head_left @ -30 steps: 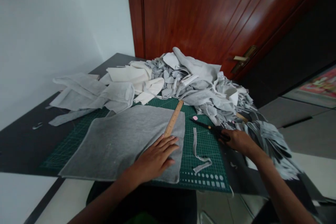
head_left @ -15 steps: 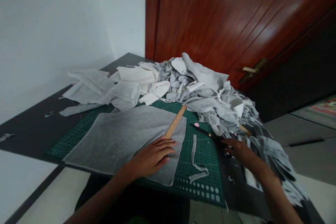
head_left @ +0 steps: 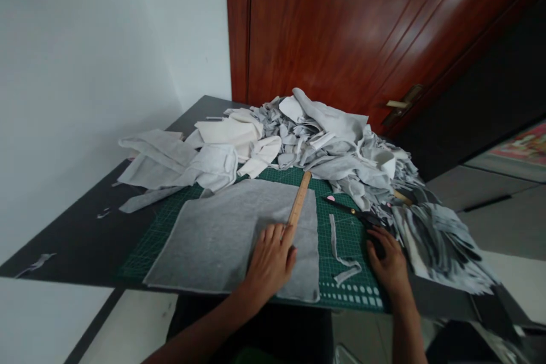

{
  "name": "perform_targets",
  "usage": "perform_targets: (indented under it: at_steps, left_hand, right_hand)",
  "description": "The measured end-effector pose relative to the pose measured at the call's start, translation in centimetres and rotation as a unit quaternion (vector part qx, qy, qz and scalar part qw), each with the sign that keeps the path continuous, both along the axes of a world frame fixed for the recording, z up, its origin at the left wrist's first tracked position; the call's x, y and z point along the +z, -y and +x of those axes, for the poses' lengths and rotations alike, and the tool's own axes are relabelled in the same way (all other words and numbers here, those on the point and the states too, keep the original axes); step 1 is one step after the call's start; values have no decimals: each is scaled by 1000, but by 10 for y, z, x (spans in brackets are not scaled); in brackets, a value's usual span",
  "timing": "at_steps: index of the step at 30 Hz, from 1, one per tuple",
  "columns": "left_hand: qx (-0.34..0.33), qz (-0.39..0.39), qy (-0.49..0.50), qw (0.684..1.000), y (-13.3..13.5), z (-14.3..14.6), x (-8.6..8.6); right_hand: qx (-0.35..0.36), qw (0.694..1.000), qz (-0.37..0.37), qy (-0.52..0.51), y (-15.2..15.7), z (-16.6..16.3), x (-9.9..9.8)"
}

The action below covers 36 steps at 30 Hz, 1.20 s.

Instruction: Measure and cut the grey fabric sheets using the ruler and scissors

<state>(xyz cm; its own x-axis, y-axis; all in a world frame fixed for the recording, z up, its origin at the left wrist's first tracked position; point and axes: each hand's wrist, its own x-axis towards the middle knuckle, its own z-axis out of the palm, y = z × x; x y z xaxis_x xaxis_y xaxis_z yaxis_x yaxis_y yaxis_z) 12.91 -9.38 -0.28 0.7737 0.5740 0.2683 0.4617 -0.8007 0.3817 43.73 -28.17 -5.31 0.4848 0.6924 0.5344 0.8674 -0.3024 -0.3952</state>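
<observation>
A flat piece of grey cloth point(head_left: 226, 239) lies over the green cutting mat point(head_left: 345, 273). On the cloth, my left hand point(head_left: 271, 259) rests flat with fingers stretched out, pressing the lower part of a wooden ruler point(head_left: 300, 199). The ruler's near end is hidden under that hand. Black scissors point(head_left: 341, 205) lie on the mat's right side, blades pointing left. My right hand point(head_left: 391, 264) curls its thumb and fingers round the scissors' handles, which are partly hidden. Between the cloth and the scissors lies a thin, bent cloth strip point(head_left: 335, 244).
A large heap of grey cloth scraps point(head_left: 341, 153) covers the table's back. Pale cloth pieces point(head_left: 157, 159) lie at the back left. Stacked grey strips point(head_left: 443, 244) sit right of my right hand. A wooden door point(head_left: 315, 28) stands behind the dark table point(head_left: 85, 233).
The view has shifted and turned a little. My right hand has swung round to the near side of the scissors' handles. My left hand still lies on the ruler and cloth.
</observation>
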Motion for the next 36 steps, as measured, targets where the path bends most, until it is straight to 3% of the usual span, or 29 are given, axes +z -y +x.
perform_targets:
  at_steps: [4,11,15,21,24,28,32,36]
  left_hand:
    - [55,4,-43,998,2,-1,0]
    - [21,-43,-137,989,-12,8,28]
    - [42,-78,-174,981,-16,22,41]
    - [71,-77,-172,980,-12,29,43]
    - [64,-85,-174,979,-10,23,45]
    - [52,-122,-214,968,-8,10,60]
    - [21,-88,-209,974,-13,-12,86]
    - [-61,-19,-176,982,-52,-37,100]
  right_hand:
    - [-23,1000,11,-5,-2,0,5]
    - [-19,1000,-3,5,-11,-3,18]
    - [-24,1000,-4,7,-12,-6,22]
    - [-20,1000,18,13,-13,-10,22]
    - [17,999,47,9,-19,-20,29]
    - [112,993,32,18,-43,-41,51]
    - [186,980,13,72,-85,-49,76]
    - [234,965,-52,107,-133,-37,90]
